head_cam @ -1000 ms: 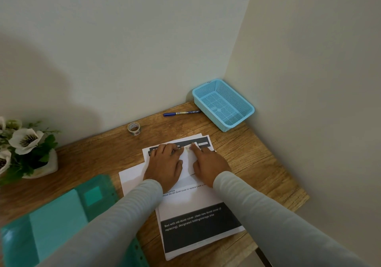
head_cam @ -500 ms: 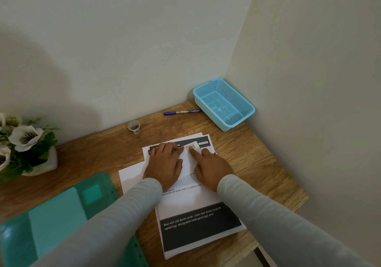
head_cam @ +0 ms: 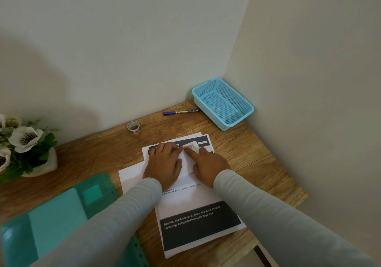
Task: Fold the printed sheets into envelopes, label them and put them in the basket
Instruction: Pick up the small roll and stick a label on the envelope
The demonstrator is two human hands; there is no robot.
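**While Both Hands Press the Fold**

As I read the head view, the left hand lies flat, fingers extended, on a small folded sheet at frame centre. The right hand presses its straight index finger on that sheet's upper edge. Neither hand grasps anything. The folded sheet rests on the stack of printed sheets on the surface. The basket sits at upper right, in the corner. A pen lies just left of it, and a tape roll further left.
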